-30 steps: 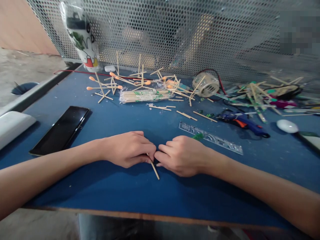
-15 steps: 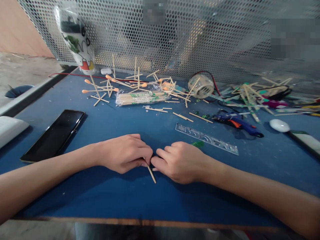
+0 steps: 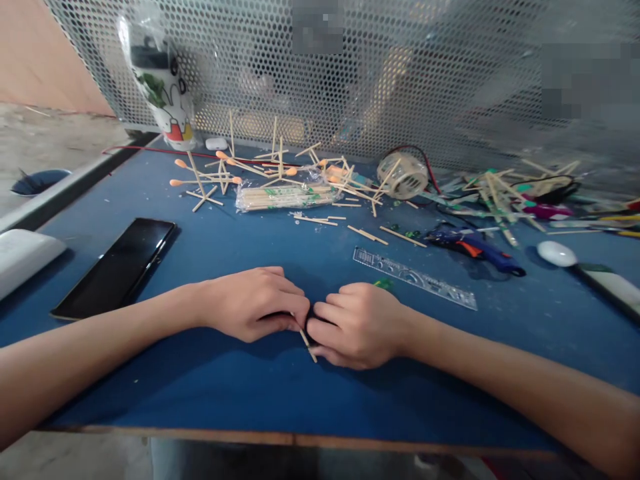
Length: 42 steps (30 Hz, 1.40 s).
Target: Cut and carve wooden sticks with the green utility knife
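Close together, the two hands rest low over the desk (image 3: 225,397), knuckles up and fingertips almost meeting. The left hand (image 3: 265,303) pinches a thin wooden stick (image 3: 305,338) between thumb and forefinger; the stick slants out from under those fingers towards the person, its near end poking out between the two hands. The right hand (image 3: 357,327) has its fingers curled in, with its thumb against the stick's lower part — whether it pinches anything else inside, I cannot tell.

Just beyond the right hand's knuckles sits a green scrap (image 3: 384,285), and past that a clear ruler (image 3: 415,277) slants away to the right. Farther out on that side lies a blue glue gun (image 3: 477,250). A black phone (image 3: 117,270) lies beyond the left forearm, with a white box (image 3: 30,257) farther left. Straight ahead of both hands, well apart from them, are some short loose sticks (image 3: 367,235) — and behind these, a plastic-wrapped pack of sticks (image 3: 287,197) beside a jumble of joined sticks, some with orange tips.
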Tool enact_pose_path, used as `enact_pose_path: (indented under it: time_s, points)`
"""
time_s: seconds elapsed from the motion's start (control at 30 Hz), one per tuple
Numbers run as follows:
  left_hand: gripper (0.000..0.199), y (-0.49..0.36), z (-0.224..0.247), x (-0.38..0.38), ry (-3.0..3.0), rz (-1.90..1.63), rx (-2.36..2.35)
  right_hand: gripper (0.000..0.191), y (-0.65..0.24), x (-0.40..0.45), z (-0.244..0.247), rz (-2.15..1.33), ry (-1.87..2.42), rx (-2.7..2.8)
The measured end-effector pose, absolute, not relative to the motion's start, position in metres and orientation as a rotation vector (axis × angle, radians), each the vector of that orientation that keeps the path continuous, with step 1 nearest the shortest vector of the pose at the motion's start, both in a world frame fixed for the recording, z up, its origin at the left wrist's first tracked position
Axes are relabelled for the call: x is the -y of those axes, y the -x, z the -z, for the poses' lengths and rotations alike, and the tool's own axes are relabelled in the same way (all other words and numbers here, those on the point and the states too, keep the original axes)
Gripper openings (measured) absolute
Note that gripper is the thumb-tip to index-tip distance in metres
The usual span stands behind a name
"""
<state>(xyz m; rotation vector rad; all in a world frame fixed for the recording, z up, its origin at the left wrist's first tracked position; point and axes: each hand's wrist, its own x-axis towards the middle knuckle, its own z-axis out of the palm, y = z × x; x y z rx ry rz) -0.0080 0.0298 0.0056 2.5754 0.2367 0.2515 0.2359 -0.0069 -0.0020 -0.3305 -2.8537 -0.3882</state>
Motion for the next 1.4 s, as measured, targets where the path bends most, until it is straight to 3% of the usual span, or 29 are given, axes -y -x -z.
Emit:
enact_pose_path:
  time_s: [0.13,0.4,1.4]
  points:
    - [0.008,0.010,-0.006,-0.031,-2.571,-0.228,-0.227,0.037,-0.242,-0.001,0.005,0.376,0.295,2.821]
    - [0.009,0.009,-0.008,-0.032,-2.475,-0.218,-0.229,0.011,-0.241,-0.001,0.003,0.373,0.428,2.879]
    - [0.008,0.006,-0.005,-0.032,-2.488,-0.227,-0.255,0.015,-0.238,0.003,-0.003,0.381,0.392,2.991]
